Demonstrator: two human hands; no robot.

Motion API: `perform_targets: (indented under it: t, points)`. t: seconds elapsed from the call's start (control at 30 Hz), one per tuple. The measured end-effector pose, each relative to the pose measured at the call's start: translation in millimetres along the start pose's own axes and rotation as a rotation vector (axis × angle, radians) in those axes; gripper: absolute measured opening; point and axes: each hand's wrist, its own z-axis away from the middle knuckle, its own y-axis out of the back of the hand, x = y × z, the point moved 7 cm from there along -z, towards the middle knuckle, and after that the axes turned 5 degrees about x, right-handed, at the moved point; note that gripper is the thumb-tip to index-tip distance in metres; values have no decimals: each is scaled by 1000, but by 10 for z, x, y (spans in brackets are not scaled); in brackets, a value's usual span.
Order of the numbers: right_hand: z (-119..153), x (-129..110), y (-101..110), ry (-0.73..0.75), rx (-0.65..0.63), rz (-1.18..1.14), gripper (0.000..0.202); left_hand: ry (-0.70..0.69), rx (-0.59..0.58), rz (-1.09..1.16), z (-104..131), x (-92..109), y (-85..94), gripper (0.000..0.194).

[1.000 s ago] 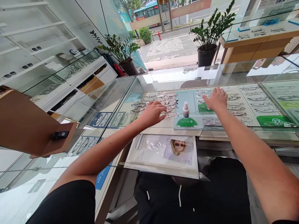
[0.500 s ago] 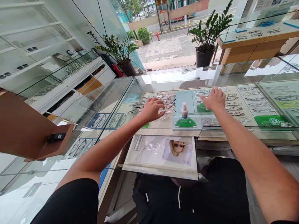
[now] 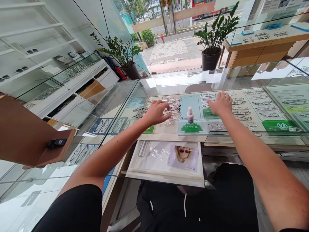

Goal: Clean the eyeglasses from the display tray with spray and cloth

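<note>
Bottle: we see a small white bottle [image 3: 190, 115] standing upright on the glass table [image 3: 164, 130], between the two grips and a little nearer us; its long axis runs vertical, cap up, base over a green half-round sign [image 3: 191, 128].
Left grip [image 3: 157, 112]: fingers bent, thumb set apart by a narrow gap, holding nothing (whether it touches the glass, we cannot tell).
Right grip [image 3: 222, 103]: fairly wide, palm down, thumb spread towards the bottle.
Spectacle frames [image 3: 175, 106]: under the glass, in rows around the left grip and right of the right grip, mostly lying lengthwise from side to side.
Drawer [image 3: 142, 172]: pulled out, nearer us than both grips, a printed card [image 3: 183, 158] inside.
Change: since one second ago our left fingers have curled more; the bottle keeps its spot, and a red bus [image 3: 212, 12] has appeared outside.
</note>
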Motion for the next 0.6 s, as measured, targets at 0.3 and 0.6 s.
perform_targets:
  t: [0.3,0.6]
  points:
    - [-15,14,-22,0,-2,4,105,-7,-8,29,35,-42,-18,18]
    - [-1,13,-9,8,-8,8,105,4,-66,44,-36,-117,-44,25]
